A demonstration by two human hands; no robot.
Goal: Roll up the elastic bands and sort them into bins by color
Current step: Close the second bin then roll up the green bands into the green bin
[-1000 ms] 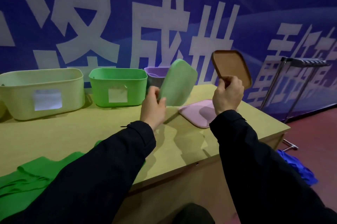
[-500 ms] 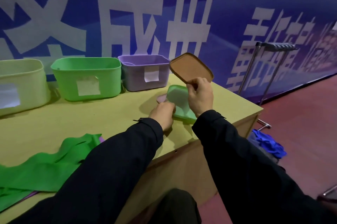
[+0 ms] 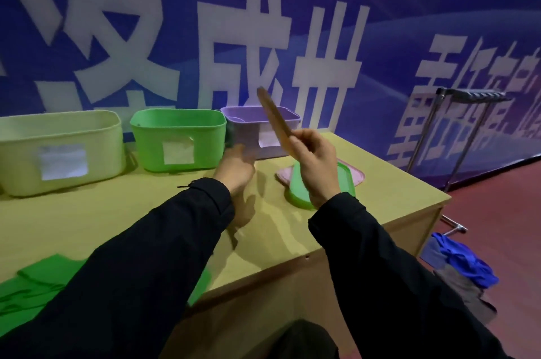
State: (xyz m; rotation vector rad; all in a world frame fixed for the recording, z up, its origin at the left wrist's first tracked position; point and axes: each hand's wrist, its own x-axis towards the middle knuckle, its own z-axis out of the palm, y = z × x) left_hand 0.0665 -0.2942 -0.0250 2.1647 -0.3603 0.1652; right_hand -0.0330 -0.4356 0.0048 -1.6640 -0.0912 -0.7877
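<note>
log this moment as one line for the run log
right hand: grips brown lid, raised | left hand: open, holds nothing | green lid: stacked on pink lid | bins: uncovered | green bands: unrolled

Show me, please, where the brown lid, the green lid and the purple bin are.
brown lid (image 3: 273, 115), head view, on the middle of its raised face above the gripping hand.
green lid (image 3: 298, 193), head view, on its near-left rim, lying on the pink lid.
purple bin (image 3: 244, 136), head view, on its front wall.

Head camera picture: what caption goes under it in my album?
Right hand lifts a brown lid above stacked green lid and pink lid.
</note>
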